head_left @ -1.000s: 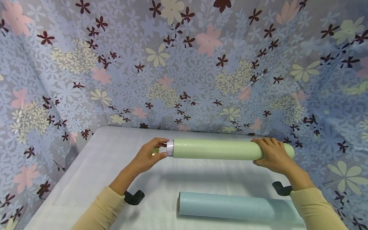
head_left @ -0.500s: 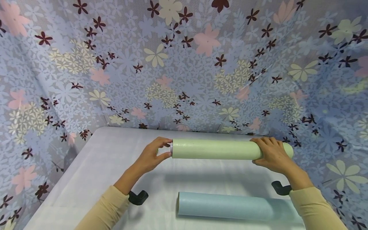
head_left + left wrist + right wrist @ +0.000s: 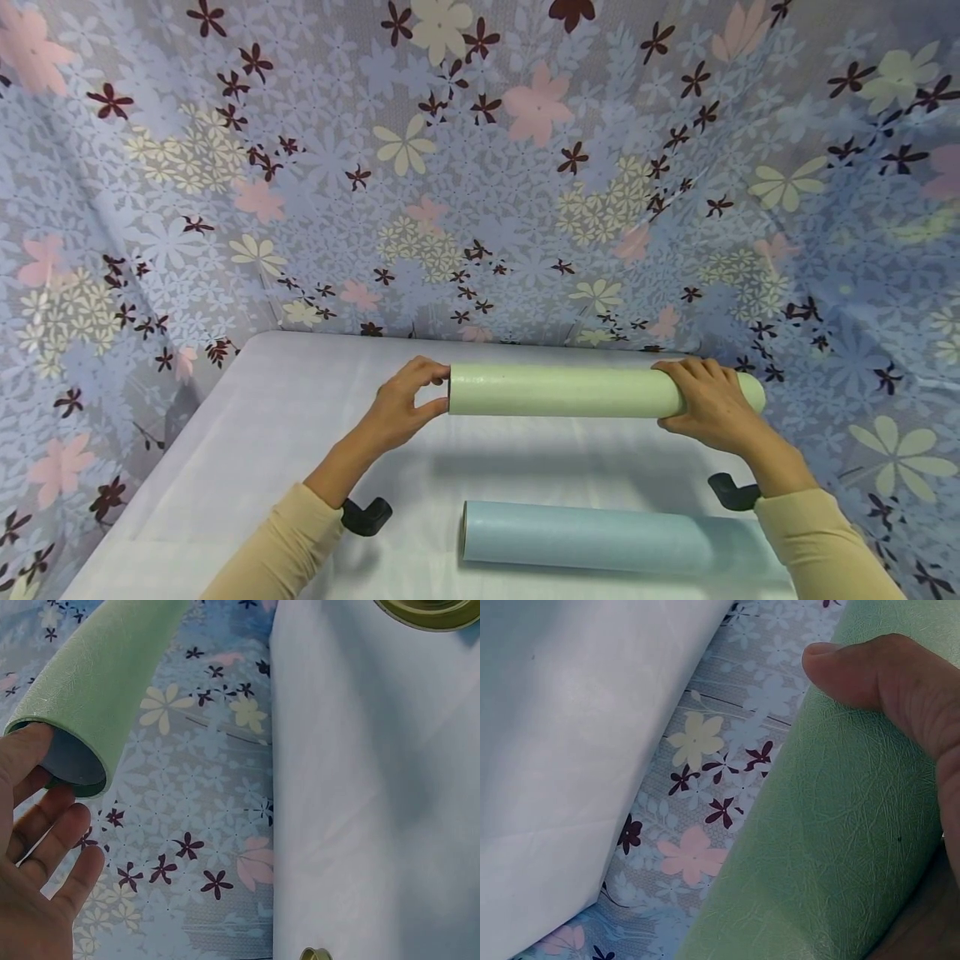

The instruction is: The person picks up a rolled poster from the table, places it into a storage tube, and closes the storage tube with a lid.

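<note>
In the head view, a pale green tube (image 3: pixel 555 390) is held level above the table. My right hand (image 3: pixel 708 404) grips it near its right end, and the right wrist view shows the thumb (image 3: pixel 847 675) lying along its textured surface. My left hand (image 3: pixel 401 404) is at the tube's left end, with thumb and fingertips at the rim. In the left wrist view, one fingertip reaches into the opening, where a whitish inner surface (image 3: pixel 67 757) shows. The other fingers are loosely bent beside the rim. How much of the white inner roll sits inside is hidden.
A light blue tube (image 3: pixel 600 537) lies on the white-covered table (image 3: pixel 300 383) nearer the person. A gold-coloured rim (image 3: pixel 435 611) and a small gold-coloured object (image 3: pixel 316 953) show at the left wrist view's edges. Flowered cloth (image 3: pixel 487 208) hangs behind the table.
The white roll stuck out of the green tube's left end and has slid inside, out of sight in the head view. My left hand moved right to the rim; the right hand stayed put.
</note>
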Demonstrator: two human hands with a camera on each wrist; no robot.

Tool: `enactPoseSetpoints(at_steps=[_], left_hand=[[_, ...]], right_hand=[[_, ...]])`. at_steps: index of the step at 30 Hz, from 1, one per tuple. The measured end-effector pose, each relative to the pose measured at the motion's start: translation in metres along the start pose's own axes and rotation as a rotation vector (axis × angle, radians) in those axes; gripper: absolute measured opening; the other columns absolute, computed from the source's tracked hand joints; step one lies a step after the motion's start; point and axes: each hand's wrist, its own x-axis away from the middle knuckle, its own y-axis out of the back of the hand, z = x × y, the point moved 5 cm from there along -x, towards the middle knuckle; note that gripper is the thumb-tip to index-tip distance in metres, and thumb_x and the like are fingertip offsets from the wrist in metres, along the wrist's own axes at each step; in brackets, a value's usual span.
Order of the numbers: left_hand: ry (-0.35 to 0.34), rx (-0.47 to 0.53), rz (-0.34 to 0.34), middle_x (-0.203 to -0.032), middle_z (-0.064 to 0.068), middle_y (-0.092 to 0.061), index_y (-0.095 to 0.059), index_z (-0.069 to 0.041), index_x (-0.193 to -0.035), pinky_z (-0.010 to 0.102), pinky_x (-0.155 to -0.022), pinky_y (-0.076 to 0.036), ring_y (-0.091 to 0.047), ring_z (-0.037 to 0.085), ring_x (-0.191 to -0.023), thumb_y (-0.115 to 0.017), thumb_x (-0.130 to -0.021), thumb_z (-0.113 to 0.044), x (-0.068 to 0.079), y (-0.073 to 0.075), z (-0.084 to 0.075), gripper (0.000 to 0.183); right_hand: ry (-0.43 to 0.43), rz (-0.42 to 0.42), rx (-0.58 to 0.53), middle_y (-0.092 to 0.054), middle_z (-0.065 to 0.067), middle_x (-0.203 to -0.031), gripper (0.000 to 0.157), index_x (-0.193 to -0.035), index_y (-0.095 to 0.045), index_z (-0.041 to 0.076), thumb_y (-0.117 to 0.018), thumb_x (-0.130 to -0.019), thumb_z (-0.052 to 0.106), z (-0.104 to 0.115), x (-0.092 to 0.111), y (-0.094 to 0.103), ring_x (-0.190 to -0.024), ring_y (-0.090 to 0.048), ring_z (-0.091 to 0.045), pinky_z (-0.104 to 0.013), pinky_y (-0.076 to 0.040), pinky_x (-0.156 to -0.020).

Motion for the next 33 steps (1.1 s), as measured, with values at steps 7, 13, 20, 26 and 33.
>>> enactPoseSetpoints(at_steps=[7, 13, 20, 26, 33], left_hand=[[0.008, 0.022, 0.011, -0.114, 0.006, -0.06, -0.06, -0.008, -0.121, 0.041, -0.087, -0.052, -0.06, 0.022, -0.103, -0.072, -0.082, -0.017, 0.002, 0.001, 0.002, 0.042], [0.029, 0.022, -0.017, -0.11, 0.009, -0.062, -0.058, -0.012, -0.125, 0.043, -0.087, -0.05, -0.06, 0.022, -0.101, -0.07, -0.083, -0.02, 0.003, 0.011, 0.015, 0.044], [0.217, -0.02, 0.01, -0.115, 0.012, -0.06, -0.055, -0.009, -0.127, 0.048, -0.091, -0.048, -0.058, 0.027, -0.105, -0.069, -0.086, -0.022, 0.008, 0.017, 0.052, 0.046], [0.321, -0.108, 0.073, -0.117, 0.012, -0.059, -0.054, -0.007, -0.128, 0.047, -0.091, -0.047, -0.056, 0.027, -0.107, -0.068, -0.086, -0.022, 0.013, 0.014, 0.078, 0.046], [0.37, -0.162, 0.141, -0.12, 0.014, -0.057, -0.052, -0.007, -0.131, 0.05, -0.091, -0.045, -0.053, 0.031, -0.111, -0.067, -0.087, -0.026, 0.013, 0.009, 0.097, 0.051]], right_hand=[[-0.01, 0.014, -0.001, -0.053, -0.02, -0.122, 0.079, -0.131, -0.047, 0.013, -0.084, -0.063, 0.028, -0.001, 0.001, -0.002, -0.11, -0.043, -0.045, -0.063, -0.028, -0.089], [-0.021, 0.011, 0.012, -0.054, -0.02, -0.121, 0.079, -0.131, -0.047, 0.013, -0.084, -0.063, 0.028, -0.005, 0.004, -0.001, -0.111, -0.043, -0.046, -0.063, -0.029, -0.087], [-0.026, 0.022, -0.002, -0.054, -0.019, -0.12, 0.079, -0.131, -0.047, 0.013, -0.084, -0.063, 0.028, -0.007, 0.006, -0.003, -0.11, -0.042, -0.045, -0.062, -0.029, -0.087], [-0.027, 0.016, 0.002, -0.055, -0.018, -0.118, 0.077, -0.13, -0.048, 0.013, -0.084, -0.063, 0.028, -0.007, 0.009, -0.003, -0.109, -0.043, -0.044, -0.063, -0.029, -0.088], [-0.03, 0.029, 0.002, -0.054, -0.018, -0.12, 0.077, -0.13, -0.047, 0.013, -0.083, -0.064, 0.027, -0.008, 0.01, -0.003, -0.11, -0.043, -0.044, -0.062, -0.028, -0.088]])
